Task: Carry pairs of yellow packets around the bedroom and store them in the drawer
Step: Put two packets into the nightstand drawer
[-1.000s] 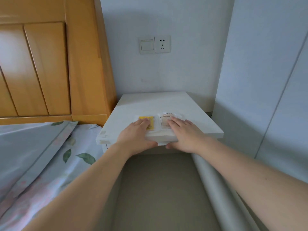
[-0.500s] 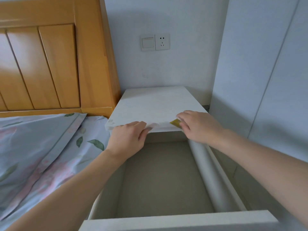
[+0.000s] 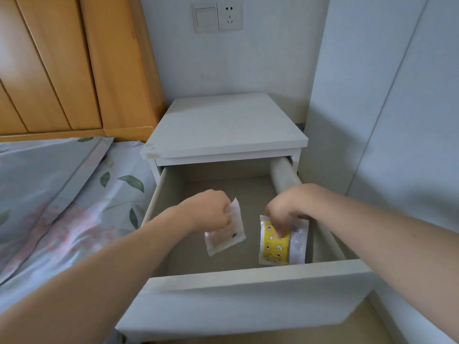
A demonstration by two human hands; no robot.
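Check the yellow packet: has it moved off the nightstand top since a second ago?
Yes. The yellow packet has left the nightstand top; the right hand now pinches it lower and nearer, inside the open drawer.

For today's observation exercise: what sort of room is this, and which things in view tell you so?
Most likely a bedroom. A wooden headboard stands over floral bedding, and beside them a white bedside cabinet has its drawer pulled open, just below a wall switch and socket.
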